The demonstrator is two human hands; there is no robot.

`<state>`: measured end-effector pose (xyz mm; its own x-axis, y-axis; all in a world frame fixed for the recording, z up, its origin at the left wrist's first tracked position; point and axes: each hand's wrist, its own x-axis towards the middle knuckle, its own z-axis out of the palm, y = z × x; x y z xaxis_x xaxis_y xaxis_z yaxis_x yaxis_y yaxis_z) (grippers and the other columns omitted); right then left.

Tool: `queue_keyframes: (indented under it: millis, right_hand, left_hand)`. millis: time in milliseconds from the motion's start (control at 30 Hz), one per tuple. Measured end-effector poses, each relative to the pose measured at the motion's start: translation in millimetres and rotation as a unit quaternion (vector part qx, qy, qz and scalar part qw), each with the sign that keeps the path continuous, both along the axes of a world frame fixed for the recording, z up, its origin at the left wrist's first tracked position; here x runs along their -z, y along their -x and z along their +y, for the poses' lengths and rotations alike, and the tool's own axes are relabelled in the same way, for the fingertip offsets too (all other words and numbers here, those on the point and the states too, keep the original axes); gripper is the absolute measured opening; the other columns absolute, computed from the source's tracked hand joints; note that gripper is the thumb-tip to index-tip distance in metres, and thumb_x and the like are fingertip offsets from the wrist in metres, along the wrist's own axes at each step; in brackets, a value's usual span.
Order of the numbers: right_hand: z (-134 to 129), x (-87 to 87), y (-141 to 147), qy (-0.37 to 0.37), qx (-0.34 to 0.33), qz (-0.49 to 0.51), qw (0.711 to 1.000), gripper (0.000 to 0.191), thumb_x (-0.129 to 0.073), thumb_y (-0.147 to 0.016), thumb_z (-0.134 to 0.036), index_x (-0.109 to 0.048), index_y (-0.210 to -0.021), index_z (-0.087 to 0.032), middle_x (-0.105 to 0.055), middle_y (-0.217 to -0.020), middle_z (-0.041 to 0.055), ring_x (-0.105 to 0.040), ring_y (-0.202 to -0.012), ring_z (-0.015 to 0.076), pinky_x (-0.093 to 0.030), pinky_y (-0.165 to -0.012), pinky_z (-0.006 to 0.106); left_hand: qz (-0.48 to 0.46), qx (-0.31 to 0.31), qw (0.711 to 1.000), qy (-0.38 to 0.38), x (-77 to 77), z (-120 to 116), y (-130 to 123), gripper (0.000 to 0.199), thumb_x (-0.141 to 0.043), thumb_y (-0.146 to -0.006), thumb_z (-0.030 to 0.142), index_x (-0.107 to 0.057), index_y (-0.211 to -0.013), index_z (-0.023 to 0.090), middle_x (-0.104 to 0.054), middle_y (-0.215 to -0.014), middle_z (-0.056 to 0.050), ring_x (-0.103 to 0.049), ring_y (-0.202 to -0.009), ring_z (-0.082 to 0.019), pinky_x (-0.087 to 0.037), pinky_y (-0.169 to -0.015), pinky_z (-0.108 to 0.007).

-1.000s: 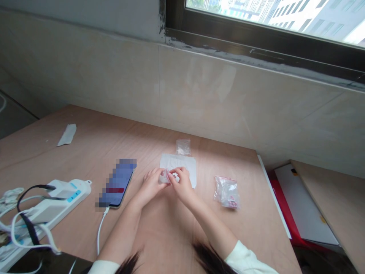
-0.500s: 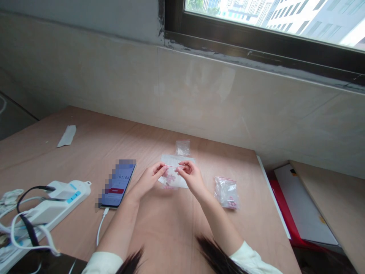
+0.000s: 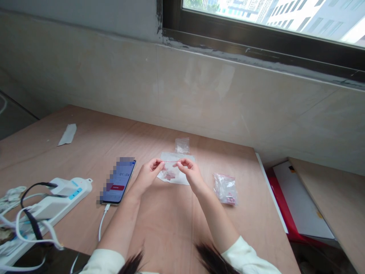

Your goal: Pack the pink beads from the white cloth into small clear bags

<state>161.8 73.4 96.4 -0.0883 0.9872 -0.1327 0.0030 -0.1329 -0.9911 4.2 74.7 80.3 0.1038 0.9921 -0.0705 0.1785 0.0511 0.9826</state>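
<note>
Clear zip bag (image 3: pixel 170 170), red top seal — pink pieces inside, upright

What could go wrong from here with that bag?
The clear zip bag hangs only from the fingertips of the left hand and right hand, so it might slip. If its red seal isn't fully closed, which I cannot tell, the pink pieces inside could spill onto the white paper.

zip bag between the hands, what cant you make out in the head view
- Pink pieces inside the zip bag: too small and behind plastic to identify.
- Bag's top edge at both ends: hidden by the fingers of the left hand and right hand.
- Phone: parts of the screen blurred by pixelation.
</note>
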Motion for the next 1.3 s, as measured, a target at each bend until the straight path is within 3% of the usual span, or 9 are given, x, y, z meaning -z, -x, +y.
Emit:
queue_keyframes:
  millis: [100, 267, 467, 633, 833, 1067, 1300]
  right_hand:
    - [3, 1.6, 3, 0.014, -0.012, 0.029, 0.999, 0.015, -0.054, -0.065, -0.032, -0.053, -0.064, -0.017, -0.061, -0.069, 0.0015, -0.052, -0.065, 0.0127, -0.037, -0.066, 0.026]
    - [9, 7.6, 5, 0.026, 0.035, 0.030, 0.999, 0.014, -0.058, -0.062, -0.028, -0.053, -0.059, -0.016, -0.060, -0.059, 0.0014, -0.051, -0.058, 0.0121, -0.038, -0.063, 0.026]
    - [9, 9.6, 5, 0.048, -0.022, 0.075, 0.996, 0.020, -0.059, -0.063, -0.035, -0.058, -0.066, -0.015, -0.062, -0.067, 0.0028, -0.055, -0.064, 0.0133, -0.039, -0.066, 0.027]
    - [6, 14.3, 10, 0.068, 0.015, 0.096, 0.993, 0.018, -0.065, -0.056, -0.028, -0.052, -0.055, -0.016, -0.057, -0.054, -0.0015, -0.050, -0.053, 0.0106, -0.038, -0.058, 0.025]
    - [-2, 8.3, 9, 0.065, -0.033, 0.118, 0.990, 0.018, -0.062, -0.060, -0.032, -0.056, -0.061, -0.015, -0.059, -0.059, -0.0001, -0.051, -0.058, 0.0104, -0.037, -0.060, 0.024]
    - [2, 3.1, 3, 0.054, 0.030, 0.096, 0.993, 0.022, -0.060, -0.062, -0.033, -0.049, -0.053, -0.015, -0.052, -0.047, -0.0031, -0.040, -0.045, 0.0067, -0.031, -0.052, 0.023]
    - [8, 4.1, 7, 0.053, -0.010, 0.112, 0.992, 0.027, -0.056, -0.065, -0.040, -0.050, -0.056, -0.015, -0.049, -0.049, -0.0036, -0.037, -0.044, 0.0066, -0.029, -0.050, 0.023]
  left_hand:
    - [-0.007, 0.010, 1.000, 0.008, -3.5, 0, -2, 0.025, -0.049, -0.073, 0.038, -0.053, -0.078, 0.015, -0.059, -0.070, -0.001, -0.057, -0.070, -0.014, -0.044, -0.067, -0.025]
    - [-0.017, 0.066, 0.997, 0.020, -6.9, 1, -7, 0.023, -0.048, -0.073, 0.037, -0.054, -0.073, 0.015, -0.055, -0.065, 0.001, -0.054, -0.066, -0.012, -0.041, -0.063, -0.023]
    - [-0.030, 0.052, 0.998, 0.019, -9.8, 2, -9, 0.022, -0.048, -0.073, 0.036, -0.050, -0.065, 0.015, -0.052, -0.063, 0.002, -0.051, -0.063, -0.011, -0.039, -0.061, -0.022]
    - [-0.021, 0.079, 0.996, 0.026, -11.8, -6, -12, 0.024, -0.048, -0.074, 0.038, -0.055, -0.071, 0.015, -0.057, -0.069, 0.000, -0.053, -0.069, -0.013, -0.040, -0.064, -0.023]
    - [-0.019, 0.059, 0.998, 0.024, -10.8, -9, -11, 0.024, -0.049, -0.073, 0.037, -0.057, -0.072, 0.015, -0.060, -0.070, -0.001, -0.055, -0.071, -0.015, -0.041, -0.067, -0.024]
    - [-0.029, 0.035, 0.998, 0.040, -16.7, -6, -9, 0.022, -0.052, -0.070, 0.036, -0.055, -0.067, 0.015, -0.056, -0.063, 0.002, -0.053, -0.062, -0.012, -0.041, -0.061, -0.022]
    - [-0.051, 0.005, 0.998, 0.034, -18.4, 0, -14, 0.019, -0.051, -0.070, 0.034, -0.052, -0.068, 0.015, -0.052, -0.061, 0.004, -0.049, -0.059, -0.010, -0.038, -0.057, -0.020]
